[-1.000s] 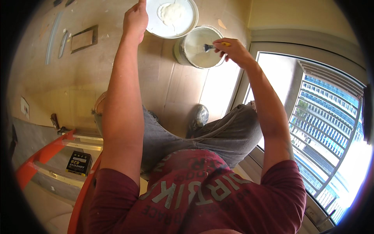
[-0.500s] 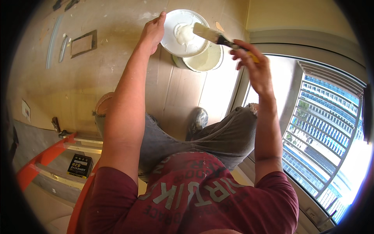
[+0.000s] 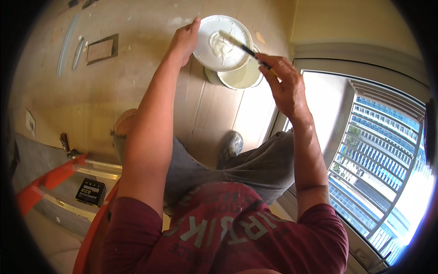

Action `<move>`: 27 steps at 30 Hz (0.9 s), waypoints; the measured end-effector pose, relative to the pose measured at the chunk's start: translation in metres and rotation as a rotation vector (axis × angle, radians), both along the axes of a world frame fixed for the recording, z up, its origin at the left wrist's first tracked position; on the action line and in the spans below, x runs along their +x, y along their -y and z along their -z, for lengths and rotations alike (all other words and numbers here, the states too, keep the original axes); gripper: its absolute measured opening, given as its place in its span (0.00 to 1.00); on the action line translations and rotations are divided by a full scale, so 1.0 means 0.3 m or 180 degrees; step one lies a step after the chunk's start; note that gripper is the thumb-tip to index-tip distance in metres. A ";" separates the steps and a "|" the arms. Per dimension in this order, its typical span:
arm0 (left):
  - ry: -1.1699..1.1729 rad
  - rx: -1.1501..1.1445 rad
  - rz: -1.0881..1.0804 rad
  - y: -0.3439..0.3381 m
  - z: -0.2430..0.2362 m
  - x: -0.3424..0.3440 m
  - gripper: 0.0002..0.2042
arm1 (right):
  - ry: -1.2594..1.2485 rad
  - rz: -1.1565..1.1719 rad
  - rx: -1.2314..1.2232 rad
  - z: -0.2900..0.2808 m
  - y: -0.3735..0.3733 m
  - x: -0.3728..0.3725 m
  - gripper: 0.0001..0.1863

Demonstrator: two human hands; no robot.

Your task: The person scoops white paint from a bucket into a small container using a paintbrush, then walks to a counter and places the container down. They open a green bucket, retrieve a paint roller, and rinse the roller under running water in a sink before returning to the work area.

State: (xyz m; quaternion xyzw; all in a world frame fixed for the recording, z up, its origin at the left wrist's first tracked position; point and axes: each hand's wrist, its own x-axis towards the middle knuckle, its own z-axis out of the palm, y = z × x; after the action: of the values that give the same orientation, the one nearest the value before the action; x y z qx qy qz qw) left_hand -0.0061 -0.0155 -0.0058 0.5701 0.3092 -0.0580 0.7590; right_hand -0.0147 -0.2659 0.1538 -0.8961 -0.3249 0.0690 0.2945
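Note:
My left hand [image 3: 185,42] is closed on the left edge of a round white bucket lid [image 3: 204,51], thumb on top. A mound of white paste [image 3: 221,48] lies in the middle of the lid. In my right hand [image 3: 286,84] is a putty knife [image 3: 249,51] with a black and yellow handle, held between thumb and fingers. Its blade, seen nearly edge-on and slightly blurred, reaches into the paste. Under the lid stands a pale bucket [image 3: 244,78], partly covered by it, with whitish stuff inside.
An orange ladder [image 3: 51,179] stands at lower left, near a black box [image 3: 90,192]. On the brown floor covering at upper left lie a flat rectangular tool [image 3: 100,51] and long thin strips [image 3: 68,45]. A barred window [image 3: 372,150] is at right.
The putty knife has turned from showing its broad blade to nearly edge-on, its tip now in the paste. My right hand has moved slightly left and down; the lid appears slightly lower and to the right.

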 end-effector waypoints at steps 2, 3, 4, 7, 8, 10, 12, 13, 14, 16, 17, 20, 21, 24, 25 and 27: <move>-0.0012 -0.0038 0.0133 -0.008 -0.018 -0.003 0.33 | 0.0131 -0.0001 0.0062 -0.011 -0.011 0.007 0.14; -0.0022 0.0020 0.0090 -0.007 -0.012 -0.001 0.33 | 0.0106 -0.0004 -0.0024 -0.012 -0.010 0.007 0.14; -0.0033 0.0079 0.0045 -0.003 -0.005 -0.002 0.33 | 0.0080 -0.0008 -0.0110 -0.012 -0.009 0.004 0.14; -0.0018 0.0109 0.0059 -0.011 0.004 -0.001 0.32 | 0.0112 0.0064 0.0032 -0.020 -0.009 -0.018 0.14; -0.0005 0.0095 0.0089 -0.015 0.006 -0.002 0.32 | 0.0110 0.0089 0.0054 -0.016 -0.015 -0.020 0.14; -0.0018 0.0145 0.0001 -0.017 0.024 0.004 0.32 | 0.0142 0.0140 0.0083 -0.018 -0.018 -0.022 0.14; -0.0029 0.0170 -0.0034 -0.017 0.019 0.004 0.32 | 0.0128 0.0151 0.0103 0.002 -0.002 -0.034 0.13; -0.0035 0.0171 -0.0024 -0.013 0.005 -0.001 0.32 | 0.0112 0.0153 0.0114 0.005 0.000 -0.037 0.13; -0.0041 0.0170 -0.0013 -0.011 -0.009 -0.007 0.32 | 0.0060 0.0164 0.0031 -0.012 0.003 -0.028 0.14; -0.0108 0.0248 -0.0054 -0.010 -0.021 -0.014 0.32 | -0.0308 0.0371 0.0028 -0.023 0.003 -0.031 0.14; -0.0142 0.0288 -0.0075 -0.010 -0.027 -0.016 0.32 | -0.0494 0.0474 0.0029 -0.025 0.004 -0.032 0.14; -0.0060 0.0304 -0.0033 -0.014 0.017 -0.010 0.32 | -0.1128 0.0778 0.0770 0.004 0.047 -0.019 0.15; -0.0068 0.0378 -0.0028 -0.012 0.014 -0.015 0.31 | -0.1455 0.0922 0.1044 0.009 0.064 -0.017 0.15; -0.0052 0.0575 -0.0048 -0.014 0.018 -0.026 0.31 | -0.1911 0.1278 0.1594 0.018 0.121 0.005 0.18; -0.0020 0.0623 -0.0080 -0.025 0.026 -0.030 0.31 | -0.2065 0.1361 0.1823 0.019 0.138 0.012 0.18; 0.0006 0.0651 -0.0120 -0.054 0.044 -0.027 0.31 | -0.2006 0.1466 0.1632 0.031 0.166 0.036 0.18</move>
State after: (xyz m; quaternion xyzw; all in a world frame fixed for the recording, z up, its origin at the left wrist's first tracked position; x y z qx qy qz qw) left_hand -0.0141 0.0006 -0.0189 0.6387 0.3234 -0.0113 0.6980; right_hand -0.0038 -0.3156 0.1444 -0.7785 -0.0187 0.1883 0.5984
